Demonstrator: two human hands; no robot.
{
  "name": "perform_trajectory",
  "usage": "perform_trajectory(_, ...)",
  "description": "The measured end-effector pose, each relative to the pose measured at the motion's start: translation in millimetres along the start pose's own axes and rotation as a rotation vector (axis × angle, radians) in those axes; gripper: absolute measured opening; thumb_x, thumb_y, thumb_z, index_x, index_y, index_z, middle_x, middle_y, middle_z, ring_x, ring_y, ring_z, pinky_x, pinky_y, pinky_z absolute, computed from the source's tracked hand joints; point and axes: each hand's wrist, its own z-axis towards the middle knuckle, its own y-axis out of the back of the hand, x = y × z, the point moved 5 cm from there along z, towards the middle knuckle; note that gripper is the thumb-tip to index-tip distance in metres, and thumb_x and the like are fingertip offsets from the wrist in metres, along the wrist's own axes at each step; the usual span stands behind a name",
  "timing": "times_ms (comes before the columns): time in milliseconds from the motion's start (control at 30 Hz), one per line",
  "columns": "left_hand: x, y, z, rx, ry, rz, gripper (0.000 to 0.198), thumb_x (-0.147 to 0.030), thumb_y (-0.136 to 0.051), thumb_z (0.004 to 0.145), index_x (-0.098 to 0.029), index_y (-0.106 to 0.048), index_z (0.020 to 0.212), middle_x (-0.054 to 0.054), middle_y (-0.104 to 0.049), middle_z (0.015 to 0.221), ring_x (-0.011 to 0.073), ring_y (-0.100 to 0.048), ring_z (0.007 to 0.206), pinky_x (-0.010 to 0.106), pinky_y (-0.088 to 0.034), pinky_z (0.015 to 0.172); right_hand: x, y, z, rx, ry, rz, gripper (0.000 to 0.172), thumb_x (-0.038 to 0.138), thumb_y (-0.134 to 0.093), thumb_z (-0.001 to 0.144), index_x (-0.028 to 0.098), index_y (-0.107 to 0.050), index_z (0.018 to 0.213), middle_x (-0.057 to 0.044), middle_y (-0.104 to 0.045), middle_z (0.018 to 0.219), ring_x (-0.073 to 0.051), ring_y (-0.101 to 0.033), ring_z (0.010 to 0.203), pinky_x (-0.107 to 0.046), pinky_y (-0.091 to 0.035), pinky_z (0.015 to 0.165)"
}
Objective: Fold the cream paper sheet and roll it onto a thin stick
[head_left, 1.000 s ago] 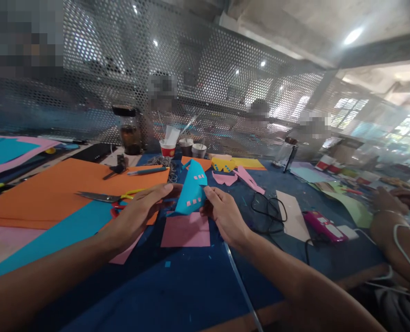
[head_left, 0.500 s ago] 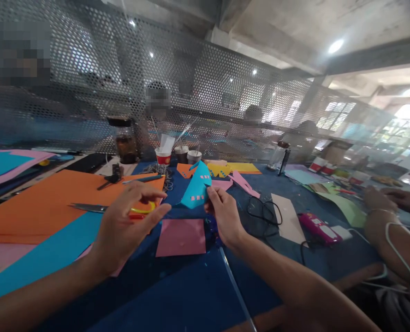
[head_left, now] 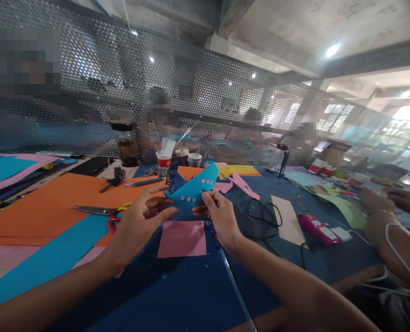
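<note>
My right hand (head_left: 221, 216) pinches the lower right edge of a blue paper cut-out (head_left: 191, 186), which has small pink squares stuck on it in two rows. The cut-out is held tilted above the table. At its left tip is my left hand (head_left: 140, 221), thumb and fingers apart; whether the fingertips touch the paper I cannot tell. Just left of that hand, scissors (head_left: 99, 210) with red and yellow handles lie on orange paper, handles partly hidden. Below the cut-out a pink paper rectangle (head_left: 182, 239) lies flat on the blue table.
Orange (head_left: 185, 172) and yellow paper pieces and pink scraps (head_left: 244, 185) lie behind. Paper cups (head_left: 163, 159) and a jar (head_left: 125, 147) stand by the perforated screen. To the right are a black cable, a beige card (head_left: 288, 219), a magenta device (head_left: 318, 229) and another person's hands.
My left hand has moved right, away from the scissors and toward the blue cut-out. The cut-out has turned in my right hand, its top leaning right and its left tip rising.
</note>
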Motion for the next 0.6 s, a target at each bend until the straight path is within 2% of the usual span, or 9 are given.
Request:
perform_trajectory(100,5,1.3,3,0.026,0.055,-0.031,0.078,-0.068,-0.089,0.079,-0.027,-0.062,0.140,0.006,-0.086,0.106,0.0369,-0.083,0.107,0.053,-0.065,0.100,-3,-3,-2,0.021,-0.021,0.020,0.048,0.066,-0.089,0.080,0.022,-0.073,0.088,0.000,-0.071,0.075,-0.021,-0.075,0.067,-0.036,-0.065,0.066)
perform_trajectory(233,6,2.8,5,0.027,0.089,-0.113,0.073,-0.069,-0.093,0.073,-0.025,-0.070,0.126,0.005,-0.086,0.100,0.0365,-0.084,0.102,0.057,-0.064,0.107,-4,-6,-4,0.065,-0.043,0.037,0.045,0.063,-0.089,0.081,0.020,-0.077,0.089,-0.001,-0.072,0.075,-0.023,-0.077,0.072,-0.038,-0.066,0.072)
perform_trajectory(400,-1,10.8,12,-0.038,0.090,-0.145,0.063,-0.059,-0.097,0.067,-0.024,-0.073,0.113,0.004,-0.085,0.095,0.0332,-0.083,0.098,0.051,-0.067,0.099,-2,-9,-6,0.144,-0.093,0.082,0.044,0.053,-0.092,0.080,0.018,-0.082,0.105,-0.005,-0.079,0.089,-0.022,-0.080,0.079,-0.039,-0.067,0.080)
perform_trajectory(467,-1,15.4,17,-0.051,0.083,-0.164,0.059,-0.054,-0.097,0.067,-0.024,-0.072,0.111,0.002,-0.083,0.090,0.0315,-0.083,0.094,0.049,-0.068,0.095,-2,-7,-6,0.167,-0.146,0.078,0.041,0.048,-0.092,0.080,0.017,-0.082,0.105,-0.007,-0.081,0.096,-0.021,-0.080,0.079,-0.037,-0.066,0.080)
perform_trajectory(600,0,23.1,26,-0.045,0.065,-0.203,0.054,-0.049,-0.095,0.071,-0.025,-0.071,0.112,-0.001,-0.081,0.091,0.0259,-0.082,0.088,0.047,-0.066,0.095,1,8,2,0.075,-0.192,0.038,0.038,0.044,-0.092,0.077,0.017,-0.079,0.100,-0.008,-0.079,0.104,-0.019,-0.079,0.078,-0.032,-0.063,0.071)
